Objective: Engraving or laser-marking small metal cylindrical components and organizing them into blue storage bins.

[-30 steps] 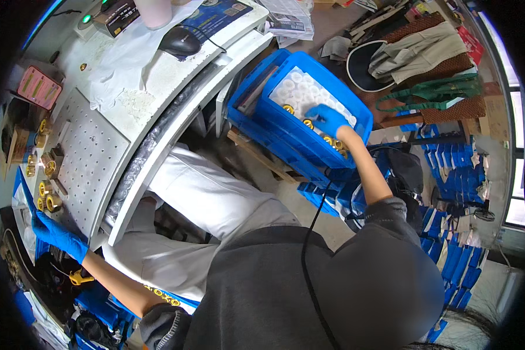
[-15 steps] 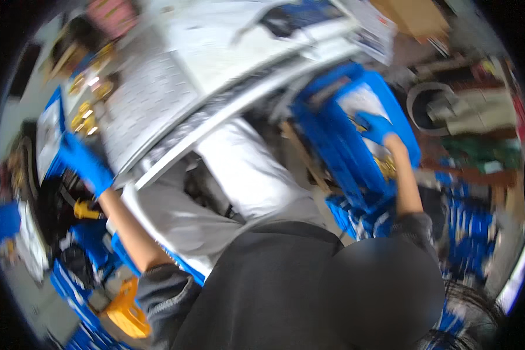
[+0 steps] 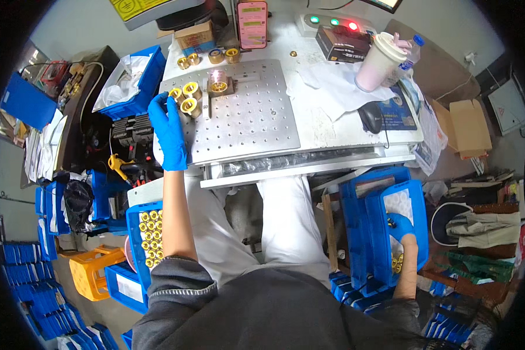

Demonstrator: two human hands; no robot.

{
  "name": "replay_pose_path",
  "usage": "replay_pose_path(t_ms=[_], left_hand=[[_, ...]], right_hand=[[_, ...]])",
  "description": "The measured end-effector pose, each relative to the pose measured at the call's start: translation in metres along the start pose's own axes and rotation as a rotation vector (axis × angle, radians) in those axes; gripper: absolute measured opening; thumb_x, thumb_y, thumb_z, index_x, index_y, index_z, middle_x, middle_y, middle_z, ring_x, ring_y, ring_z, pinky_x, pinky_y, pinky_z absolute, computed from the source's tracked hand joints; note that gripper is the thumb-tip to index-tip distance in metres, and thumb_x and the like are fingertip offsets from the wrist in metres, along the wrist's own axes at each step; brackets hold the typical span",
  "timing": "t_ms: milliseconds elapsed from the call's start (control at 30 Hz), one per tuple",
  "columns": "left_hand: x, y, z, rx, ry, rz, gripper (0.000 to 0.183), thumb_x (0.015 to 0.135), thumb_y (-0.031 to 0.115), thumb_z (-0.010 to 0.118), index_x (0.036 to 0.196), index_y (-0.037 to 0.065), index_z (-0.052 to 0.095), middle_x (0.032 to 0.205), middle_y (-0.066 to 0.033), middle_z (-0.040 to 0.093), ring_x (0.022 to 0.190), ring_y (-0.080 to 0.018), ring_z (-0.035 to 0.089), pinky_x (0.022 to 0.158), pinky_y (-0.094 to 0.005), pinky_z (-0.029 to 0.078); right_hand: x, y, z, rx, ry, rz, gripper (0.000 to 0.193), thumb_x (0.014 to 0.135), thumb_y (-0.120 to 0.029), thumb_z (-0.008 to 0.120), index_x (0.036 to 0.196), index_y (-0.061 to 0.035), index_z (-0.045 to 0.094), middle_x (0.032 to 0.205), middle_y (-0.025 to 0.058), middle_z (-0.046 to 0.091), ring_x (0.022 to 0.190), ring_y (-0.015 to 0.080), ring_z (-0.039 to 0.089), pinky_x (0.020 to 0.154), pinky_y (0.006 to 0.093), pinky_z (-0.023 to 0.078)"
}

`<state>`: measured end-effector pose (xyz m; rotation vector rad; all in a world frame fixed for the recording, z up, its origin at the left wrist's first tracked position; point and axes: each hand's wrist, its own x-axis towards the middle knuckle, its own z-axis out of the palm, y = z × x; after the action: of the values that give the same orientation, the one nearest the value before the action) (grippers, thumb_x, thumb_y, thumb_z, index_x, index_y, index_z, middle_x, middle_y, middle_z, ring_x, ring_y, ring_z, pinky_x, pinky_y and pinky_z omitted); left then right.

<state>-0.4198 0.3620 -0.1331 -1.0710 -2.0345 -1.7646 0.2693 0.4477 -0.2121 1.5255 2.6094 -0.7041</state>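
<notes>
Two gloved hands, left (image 3: 169,133) half-open at golden ring (image 3: 177,93), right (image 3: 400,226) inside bin (image 3: 421,236).

Head-worn fisheye view looks steeply down and forward from above the near torso (image 3: 268,309), spanning left hand (image 3: 170,135), worktable (image 3: 332,135) and right hand (image 3: 402,227).

Lidded pale tumbler (image 3: 374,65) beside a clear bottle (image 3: 413,54), black mouse (image 3: 369,118), pink-screened phone (image 3: 252,26), orange stool (image 3: 83,276) at lower left
</notes>
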Motion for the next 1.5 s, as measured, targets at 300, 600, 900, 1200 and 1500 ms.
replay_pose_path(t_ms=[300, 600, 900, 1200, 1500], left_hand=[[0.009, 0.009, 0.012, 0.021, 0.016, 0.106, 0.023, 0.092, 0.018, 0.056, 0.107, 0.001, 0.053, 0.101, -0.015, 0.056, 0.092, -0.0244, 0.055, 0.08, -0.0332, 0.044], [0.007, -0.025, 0.0, -0.011, -0.109, -0.05, 0.02, 0.084, 0.012, 0.055, 0.099, 0.0, 0.053, 0.093, -0.0164, 0.054, 0.085, -0.0295, 0.053, 0.077, -0.0404, 0.044], [-0.002, 0.019, -0.007, 0.006, 0.05, 0.018, 0.024, 0.087, 0.021, 0.054, 0.1, 0.001, 0.052, 0.092, -0.02, 0.053, 0.087, -0.0368, 0.053, 0.075, -0.0438, 0.043], [0.006, 0.006, 0.005, 0.017, 0.068, 0.026, 0.027, 0.086, 0.02, 0.057, 0.104, 0.0, 0.054, 0.094, -0.0197, 0.055, 0.087, -0.0352, 0.056, 0.077, -0.0411, 0.045], [0.007, 0.009, 0.007, 0.057, 0.026, 0.093, 0.019, 0.088, 0.016, 0.059, 0.099, 0.001, 0.056, 0.094, -0.0158, 0.058, 0.086, -0.0283, 0.058, 0.074, -0.036, 0.046]], right_hand=[[0.064, -0.079, -0.103, 0.379, 0.395, 0.043, 0.045, 0.07, 0.0, 0.068, 0.114, -0.0007, 0.059, 0.087, 0.0052, 0.062, 0.073, 0.0079, 0.052, 0.067, 0.0226, 0.046], [0.262, -0.384, -0.092, 0.059, 0.001, -0.606, 0.033, 0.069, -0.015, 0.067, 0.098, 0.0003, 0.062, 0.074, 0.0043, 0.054, 0.071, 0.0082, 0.05, 0.066, 0.0299, 0.047], [0.295, -0.442, -0.073, 0.035, -0.156, -0.411, 0.036, 0.063, -0.009, 0.076, 0.096, -0.0018, 0.065, 0.08, 0.0112, 0.064, 0.067, 0.017, 0.063, 0.059, 0.0323, 0.052], [0.287, -0.413, -0.049, 0.132, 0.286, -0.688, 0.044, 0.077, -0.024, 0.068, 0.117, -0.0097, 0.054, 0.101, 0.0163, 0.063, 0.089, 0.0314, 0.062, 0.079, 0.0388, 0.049], [0.245, -0.423, -0.049, 0.026, 0.395, -0.559, 0.028, 0.073, -0.036, 0.072, 0.081, -0.0091, 0.065, 0.097, 0.0088, 0.057, 0.082, 0.0274, 0.06, 0.073, 0.0373, 0.049]])
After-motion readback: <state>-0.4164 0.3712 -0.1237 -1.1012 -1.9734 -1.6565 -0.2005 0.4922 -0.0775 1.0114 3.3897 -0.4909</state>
